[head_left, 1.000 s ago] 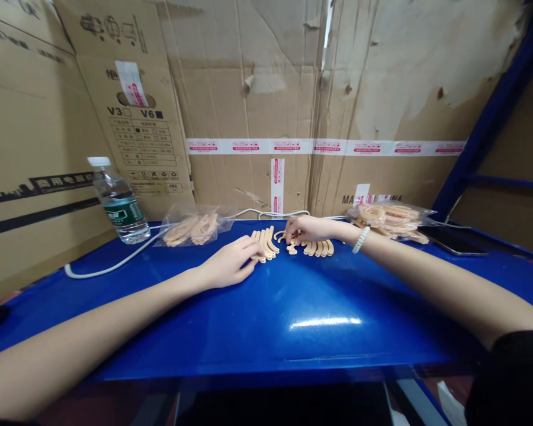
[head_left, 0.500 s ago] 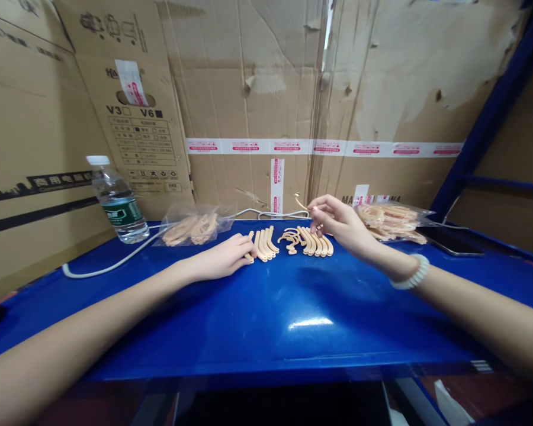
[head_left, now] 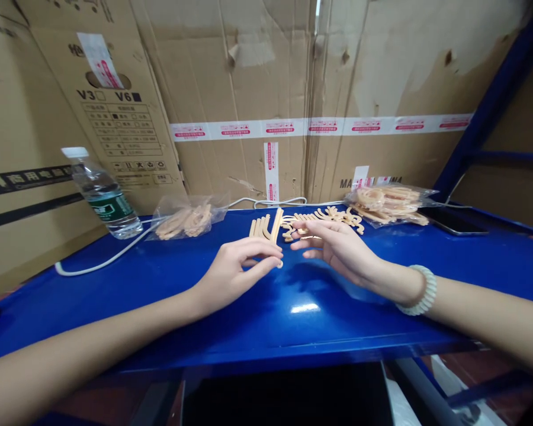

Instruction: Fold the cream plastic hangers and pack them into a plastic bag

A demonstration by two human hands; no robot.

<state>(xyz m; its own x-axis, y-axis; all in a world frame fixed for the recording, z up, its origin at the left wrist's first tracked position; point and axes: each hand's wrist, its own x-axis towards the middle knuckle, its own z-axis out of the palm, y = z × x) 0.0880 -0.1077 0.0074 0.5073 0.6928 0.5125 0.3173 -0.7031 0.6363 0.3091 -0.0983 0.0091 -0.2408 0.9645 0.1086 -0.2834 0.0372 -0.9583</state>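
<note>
My left hand (head_left: 244,266) pinches a long pale wooden strip (head_left: 276,226) between thumb and fingers. The strip stands tilted up above the fingers, and a rounded end pokes out below the fingertips. Close by on the right, my right hand (head_left: 342,251) hovers with its fingers curved and apart; a small pale bit shows between them, and I cannot tell whether it is held or lies behind. Left of the held strip lies a row of curved wooden strips (head_left: 260,226). Behind the right hand are several small hooked wooden pieces (head_left: 353,219), partly covered.
On the blue table (head_left: 249,331) stand a water bottle (head_left: 109,201) and a bag of wooden parts (head_left: 184,220) at the left. A second bag (head_left: 386,204) and a phone (head_left: 453,221) lie at the right. A white cable (head_left: 102,269) runs along the back. Cardboard (head_left: 240,89) walls the rear.
My left hand has lifted a strip off the row and moved right. My right hand, earlier pinching a thin curved piece, has lowered and spread its fingers. The view has shifted slightly.
</note>
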